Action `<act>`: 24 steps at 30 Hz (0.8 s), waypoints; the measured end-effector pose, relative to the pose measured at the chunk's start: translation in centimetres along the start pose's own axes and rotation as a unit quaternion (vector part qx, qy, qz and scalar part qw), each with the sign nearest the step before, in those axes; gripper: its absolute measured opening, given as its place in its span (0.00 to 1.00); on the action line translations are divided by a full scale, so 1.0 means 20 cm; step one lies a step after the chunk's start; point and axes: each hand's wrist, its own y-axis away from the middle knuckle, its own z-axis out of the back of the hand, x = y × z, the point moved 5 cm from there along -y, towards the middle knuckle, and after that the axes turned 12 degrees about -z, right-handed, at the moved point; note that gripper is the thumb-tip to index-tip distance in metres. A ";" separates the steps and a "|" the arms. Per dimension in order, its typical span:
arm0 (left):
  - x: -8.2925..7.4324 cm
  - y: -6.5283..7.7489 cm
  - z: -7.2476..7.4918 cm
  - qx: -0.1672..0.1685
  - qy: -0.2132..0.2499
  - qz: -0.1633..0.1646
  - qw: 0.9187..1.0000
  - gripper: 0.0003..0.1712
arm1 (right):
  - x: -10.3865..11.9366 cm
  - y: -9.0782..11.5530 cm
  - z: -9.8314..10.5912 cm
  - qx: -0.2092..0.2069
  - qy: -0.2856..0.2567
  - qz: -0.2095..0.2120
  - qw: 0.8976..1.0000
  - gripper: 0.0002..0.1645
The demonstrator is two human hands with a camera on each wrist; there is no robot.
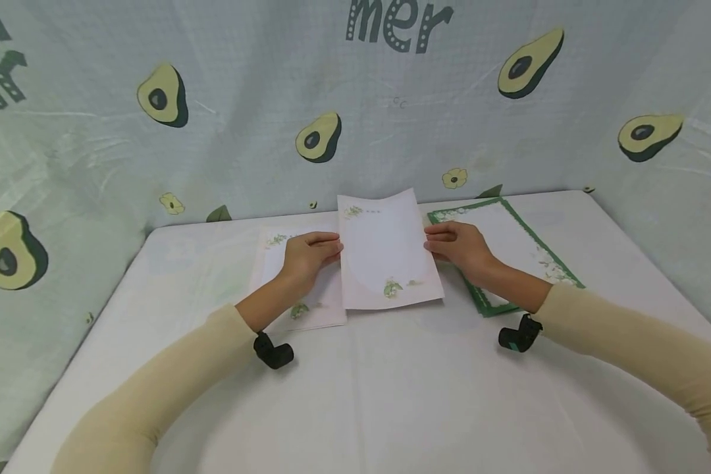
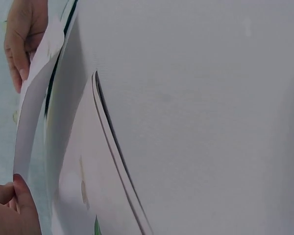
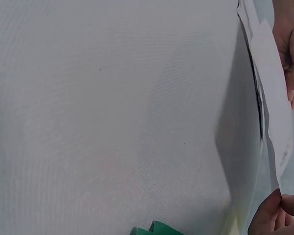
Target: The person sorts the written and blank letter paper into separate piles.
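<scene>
Between both hands a sheet of pale pink stationery paper with small green flower prints is held up off the table, slightly bowed. My left hand pinches its left edge with thumb and fingers. On the opposite edge, my right hand pinches the sheet the same way. A stack of similar pink paper lies under and beside the left hand. Beneath the right hand and wrist lies green-bordered paper with white flowers. The left wrist view shows the pink stack's layered edge close up.
A white-covered table carries the papers. Behind it hangs a pale cloth printed with avocados and lettering, which also rises at both sides. A small black camera sits on each wrist, the left camera and the right camera.
</scene>
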 end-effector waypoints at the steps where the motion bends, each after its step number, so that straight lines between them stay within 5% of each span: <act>1: 0.00 0.00 0.01 -0.001 0.002 0.000 1.000 0.18 | 0.00 0.00 0.00 0.002 -0.002 0.000 1.000 0.26; 24: -0.02 -0.01 0.16 -0.013 -0.005 -0.006 1.000 0.18 | 0.01 -0.03 -0.12 0.009 -0.036 0.023 0.999 0.25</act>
